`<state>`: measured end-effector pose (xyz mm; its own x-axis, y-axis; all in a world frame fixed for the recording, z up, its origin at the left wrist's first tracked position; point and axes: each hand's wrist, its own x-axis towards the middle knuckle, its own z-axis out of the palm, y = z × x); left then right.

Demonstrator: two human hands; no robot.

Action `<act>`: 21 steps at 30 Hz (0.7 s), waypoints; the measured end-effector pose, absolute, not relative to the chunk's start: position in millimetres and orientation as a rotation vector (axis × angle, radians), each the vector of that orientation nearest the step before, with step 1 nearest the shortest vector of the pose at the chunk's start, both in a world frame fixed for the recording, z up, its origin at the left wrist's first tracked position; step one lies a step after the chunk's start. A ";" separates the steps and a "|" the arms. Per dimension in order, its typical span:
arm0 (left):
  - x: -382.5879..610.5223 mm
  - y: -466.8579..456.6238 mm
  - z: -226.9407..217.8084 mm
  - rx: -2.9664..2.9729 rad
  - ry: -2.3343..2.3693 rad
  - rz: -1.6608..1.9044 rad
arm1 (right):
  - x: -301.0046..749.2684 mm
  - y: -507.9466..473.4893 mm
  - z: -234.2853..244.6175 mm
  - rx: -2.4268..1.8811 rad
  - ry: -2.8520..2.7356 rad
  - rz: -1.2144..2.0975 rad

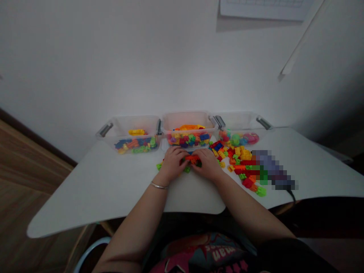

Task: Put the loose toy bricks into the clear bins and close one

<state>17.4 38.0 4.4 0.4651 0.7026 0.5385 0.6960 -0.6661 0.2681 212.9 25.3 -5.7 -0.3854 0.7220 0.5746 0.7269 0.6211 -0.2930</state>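
In the head view, a small red-orange plastic toy piece [192, 159] with a knobbly outline sits between the two hands, near the middle of the table; fingers cover its ends, so whether it is one part or several joined cannot be told. Bright green plastic bits [187, 169] show just below it. The white, smooth tabletop [85, 189] has a curved front edge and backs onto a plain pale grey wall [113, 57]. Along that wall stand three clear plastic tubs with grey handles: the left tub [122, 127], the middle tub [184, 117] and the right tub [241, 119], each with coloured pieces inside. A scatter of loose red, yellow, orange, blue and green plastic blocks [246, 153] spreads right of the hands, running up to a pixelated purple-grey object [270, 167] with a black cord [291, 196]. A white sheet of paper with grid lines [261, 8] hangs above, and a brown wood-grain panel [22, 163] stands at the left. Both forearms reach forward and converge. The left hand [174, 161], a silver bangle [159, 185] at its wrist, and the right hand [207, 162] are palm down, fingers bent, their tips pinched on the piece from either side.
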 end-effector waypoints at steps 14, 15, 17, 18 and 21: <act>22.2 33.9 10.8 2.551 1.305 1.003 | 211.6 25.9 -6.0 -1.136 -1.854 0.168; 22.9 33.3 10.2 2.526 1.336 1.010 | 211.6 26.3 -6.9 -1.141 -1.877 0.183; 23.9 32.2 9.1 2.495 1.361 1.030 | 211.1 26.5 -7.8 -1.150 -1.900 0.198; 24.1 31.7 8.9 2.497 1.349 1.039 | 210.6 26.4 -7.8 -1.157 -1.903 0.200; 24.1 30.9 9.7 2.559 1.275 1.017 | 209.4 25.7 -6.3 -1.178 -1.896 0.205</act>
